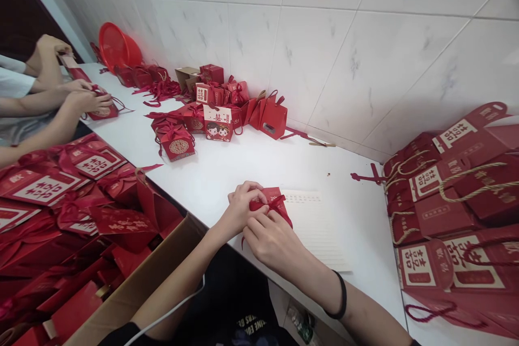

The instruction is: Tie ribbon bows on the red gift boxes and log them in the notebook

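A small red gift box [272, 192] stands near the front edge of the white table, partly covered by my fingers. Across its top runs a dark red ribbon [279, 204] with a loop showing at the right. My left hand [243, 206] is closed on the box from the left, its fingers curled over the top. Close beside it, my right hand [271, 237] has its fingers pinched at the ribbon; the fingertips are partly hidden. Under and right of the box lies a lined sheet of paper [320, 232].
Finished-looking red boxes [177, 143] stand along the wall, with a red plastic basin [117, 46] behind. A carton [141, 275] full of red boxes is at my left. Red gift bags [441, 216] are stacked at right. Other people's hands [87, 98] handle boxes at far left.
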`<state>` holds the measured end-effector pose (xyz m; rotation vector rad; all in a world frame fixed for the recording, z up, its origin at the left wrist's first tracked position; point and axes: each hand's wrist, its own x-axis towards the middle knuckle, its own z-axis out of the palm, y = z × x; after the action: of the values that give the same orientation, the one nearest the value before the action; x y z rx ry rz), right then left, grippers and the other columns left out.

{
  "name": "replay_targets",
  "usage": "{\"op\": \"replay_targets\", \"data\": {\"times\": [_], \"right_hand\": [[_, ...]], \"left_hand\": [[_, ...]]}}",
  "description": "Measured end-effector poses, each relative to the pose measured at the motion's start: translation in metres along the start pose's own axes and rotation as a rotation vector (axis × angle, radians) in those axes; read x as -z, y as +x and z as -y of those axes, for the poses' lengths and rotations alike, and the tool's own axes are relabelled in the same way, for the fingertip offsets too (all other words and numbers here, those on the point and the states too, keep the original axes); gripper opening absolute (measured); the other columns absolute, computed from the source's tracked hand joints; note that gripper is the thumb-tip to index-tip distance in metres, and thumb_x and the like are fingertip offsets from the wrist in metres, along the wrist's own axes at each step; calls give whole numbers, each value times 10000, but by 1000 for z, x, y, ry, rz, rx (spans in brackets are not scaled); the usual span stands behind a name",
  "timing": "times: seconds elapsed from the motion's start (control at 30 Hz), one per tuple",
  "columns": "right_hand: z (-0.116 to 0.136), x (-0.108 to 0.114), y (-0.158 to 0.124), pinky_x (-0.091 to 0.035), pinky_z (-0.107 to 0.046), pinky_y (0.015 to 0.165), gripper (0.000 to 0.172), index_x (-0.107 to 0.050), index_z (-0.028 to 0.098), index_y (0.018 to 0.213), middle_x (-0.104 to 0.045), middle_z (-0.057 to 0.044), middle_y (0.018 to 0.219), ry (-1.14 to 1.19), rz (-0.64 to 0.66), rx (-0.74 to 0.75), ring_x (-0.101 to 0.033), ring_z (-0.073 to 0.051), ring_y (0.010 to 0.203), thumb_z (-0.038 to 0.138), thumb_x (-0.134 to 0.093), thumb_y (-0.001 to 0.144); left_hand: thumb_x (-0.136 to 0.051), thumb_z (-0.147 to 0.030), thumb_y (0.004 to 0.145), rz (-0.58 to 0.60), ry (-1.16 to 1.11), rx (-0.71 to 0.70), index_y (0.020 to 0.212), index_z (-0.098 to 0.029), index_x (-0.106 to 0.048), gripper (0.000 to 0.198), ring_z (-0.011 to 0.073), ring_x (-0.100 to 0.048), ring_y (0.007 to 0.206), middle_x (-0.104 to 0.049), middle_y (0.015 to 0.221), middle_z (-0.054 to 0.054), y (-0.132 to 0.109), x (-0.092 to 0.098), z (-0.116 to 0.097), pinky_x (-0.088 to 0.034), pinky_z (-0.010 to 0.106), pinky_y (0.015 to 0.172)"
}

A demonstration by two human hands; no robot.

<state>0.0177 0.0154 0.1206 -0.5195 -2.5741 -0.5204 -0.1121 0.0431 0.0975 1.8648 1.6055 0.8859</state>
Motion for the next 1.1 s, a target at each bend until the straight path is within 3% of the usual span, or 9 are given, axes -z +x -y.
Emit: {"op": "replay_targets", "data": {"times": [0.17, 0.27, 0.37, 0.47, 0.57, 0.7, 0.83, 0.97, 1.1], "right_hand": [[10, -2, 2, -417, -384, 707, 259, -565, 139, 703, -555, -42, 679, 126, 58, 54, -501, -180, 635, 20, -387, 849], [3, 5, 1, -429, -341, 689, 187, -580, 142, 763, -580, -39, 715, 306, 96, 20, -520, -170, 660, 141, -449, 897], [-26, 19, -4, -438, -284, 641, 160, -589, 130, 905, -597, -59, 806, 456, 152, -146, -550, -167, 723, 260, -496, 908], [-63, 26, -13, -446, -279, 612, 145, -595, 140, 978, -569, -61, 869, 418, 247, -431, -551, -155, 685, 156, -482, 889], [-86, 17, -20, -469, -278, 681, 235, -587, 205, 1068, -539, -37, 935, 614, 345, -517, -560, -131, 717, 133, -509, 857], [-91, 3, -20, -448, -258, 672, 90, -612, 192, 875, -556, -12, 865, 893, 350, -609, -543, -117, 702, 239, -541, 847], [-90, 2, -17, -384, -244, 586, 228, -560, 168, 735, -568, 6, 696, 1040, 418, -768, -497, -121, 634, 359, -505, 847], [-93, 1, -18, -329, -239, 538, 244, -501, 162, 638, -508, 22, 618, 1063, 530, -902, -435, -108, 579, 337, -488, 806], [-95, -1, -20, -328, -241, 548, 255, -510, 159, 659, -512, 18, 627, 1088, 544, -913, -448, -113, 592, 370, -490, 802]], "left_hand": [[-616, -140, 717, 9, -10, 22, 690, -211, -599, 78, 244, -463, 1094, -548, 1100, 19, 0, 3, -6, -321, 459, 924], [-608, -154, 725, 15, -16, 8, 711, -219, -607, 66, 248, -462, 1102, -548, 1103, 18, -1, 5, -6, -319, 466, 939], [-591, -203, 760, 49, -35, -14, 757, -227, -612, 32, 246, -463, 1116, -540, 1129, 18, -3, 9, -4, -323, 465, 951], [-558, -242, 791, 71, -54, -17, 784, -231, -602, 46, 240, -461, 1131, -529, 1153, 16, -5, 11, -5, -322, 466, 960], [-549, -227, 787, 61, -54, -20, 801, -239, -601, 55, 234, -456, 1137, -524, 1144, 12, -6, 9, -6, -307, 471, 971], [-537, -229, 791, 56, -50, -38, 808, -247, -609, 75, 232, -450, 1141, -520, 1138, 15, -6, 6, -6, -290, 473, 984], [-534, -233, 791, 56, -55, -32, 804, -240, -610, 77, 234, -448, 1148, -521, 1146, 28, -6, 7, -5, -295, 464, 984], [-539, -226, 789, 62, -57, -33, 796, -239, -609, 72, 235, -451, 1154, -527, 1143, 29, -5, 8, -5, -303, 461, 981], [-549, -268, 783, -110, -120, -24, 843, -221, -555, 76, 226, -470, 1131, -531, 1130, 52, -10, 9, -1, -330, 429, 980]]}}
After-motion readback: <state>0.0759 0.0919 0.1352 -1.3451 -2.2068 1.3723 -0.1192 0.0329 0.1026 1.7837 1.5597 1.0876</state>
